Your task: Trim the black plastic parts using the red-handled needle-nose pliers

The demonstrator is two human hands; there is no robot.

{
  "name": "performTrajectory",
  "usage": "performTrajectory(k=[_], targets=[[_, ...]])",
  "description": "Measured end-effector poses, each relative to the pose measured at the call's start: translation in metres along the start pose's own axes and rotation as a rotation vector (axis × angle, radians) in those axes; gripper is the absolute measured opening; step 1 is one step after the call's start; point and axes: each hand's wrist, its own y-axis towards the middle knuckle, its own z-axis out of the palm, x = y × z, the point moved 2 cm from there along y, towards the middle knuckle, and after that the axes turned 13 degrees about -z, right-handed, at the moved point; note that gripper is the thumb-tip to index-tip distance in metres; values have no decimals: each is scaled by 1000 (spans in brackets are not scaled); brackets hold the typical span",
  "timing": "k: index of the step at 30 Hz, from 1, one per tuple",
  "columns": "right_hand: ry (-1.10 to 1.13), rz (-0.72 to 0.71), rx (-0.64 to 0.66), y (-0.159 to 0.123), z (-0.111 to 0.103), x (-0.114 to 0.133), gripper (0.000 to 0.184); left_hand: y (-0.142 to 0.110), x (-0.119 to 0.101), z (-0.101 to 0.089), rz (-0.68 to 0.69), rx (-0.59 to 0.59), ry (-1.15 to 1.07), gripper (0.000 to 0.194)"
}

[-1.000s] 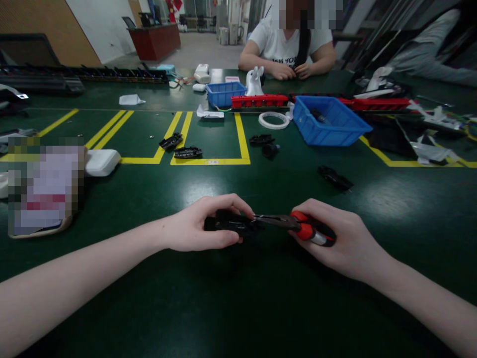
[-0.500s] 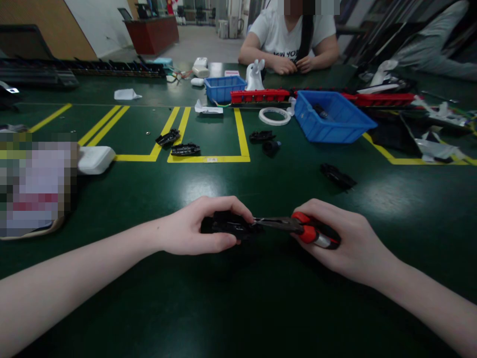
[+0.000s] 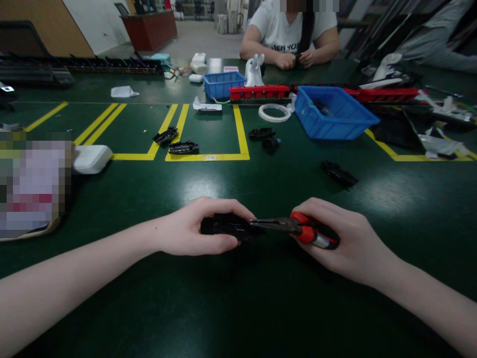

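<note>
My left hand point(image 3: 203, 226) grips a black plastic part point(image 3: 233, 226) between thumb and fingers, low over the table. In my right hand point(image 3: 335, 238) is a pair of needle-nose pliers point(image 3: 278, 225) with red and black handles. Their jaws point left, and the tips are at the right end of the black part, by my left index fingertip. Whether the tips pinch anything is too dark to make out. Beyond my right hand lies a similar black part point(image 3: 338, 174) on the table.
Farther off lie several more black parts point(image 3: 184, 147), a roll of white tape point(image 3: 275, 113) and a blue bin point(image 3: 331, 119) with dark pieces inside. A white case point(image 3: 91, 159) stands at left. Across the green table point(image 3: 208, 308) sits a person point(image 3: 290, 40).
The pliers' jaws have closed together, and their tips reach slightly farther left over the black part. Both hands keep nearly the same place; the view has shifted a little.
</note>
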Motion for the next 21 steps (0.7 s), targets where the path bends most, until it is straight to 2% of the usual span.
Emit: performTrajectory(k=[14,17,21], targets=[[-77,-78,-24,-1,2,-1,25,0,-1,0,-28,-18,-3,32],[-163,-127,-78,0,-1,-2,28,1,-1,1,-30,-49,91,33],[-332,-225,-141,-1,-6,-6,41,2,-3,4,36,-93,347,37]])
